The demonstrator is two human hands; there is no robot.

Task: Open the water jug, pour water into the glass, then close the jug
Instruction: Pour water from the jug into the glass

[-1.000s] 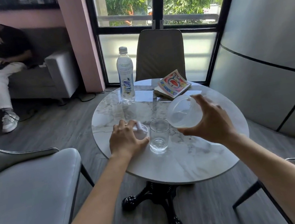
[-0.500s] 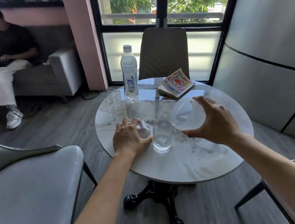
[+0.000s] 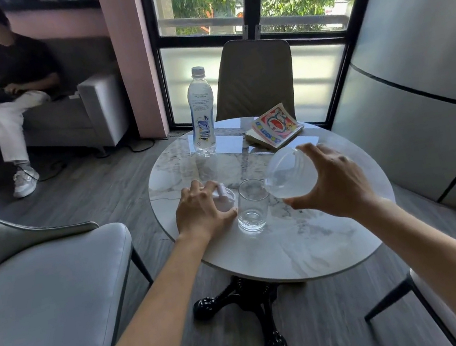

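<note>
My right hand [image 3: 334, 184] grips a rounded translucent water jug [image 3: 289, 175], tilted to the left so that its mouth meets the rim of a clear drinking glass [image 3: 252, 206]. The glass stands upright on the round marble table [image 3: 310, 246] and holds a little water at its bottom. My left hand [image 3: 201, 209] rests on the table just left of the glass, closed over the jug's clear lid [image 3: 225, 197], whose small white knob shows past my fingers.
A capped plastic water bottle [image 3: 202, 115] and a colourful book [image 3: 274, 131] sit at the table's far side. A brown chair [image 3: 254, 76] stands behind it, a grey armchair [image 3: 44, 296] to my left. A person [image 3: 6, 99] sits on the sofa.
The jug has tipped further to the left, and its mouth now reaches the glass rim. My left hand stays on the lid. My head has moved slightly.
</note>
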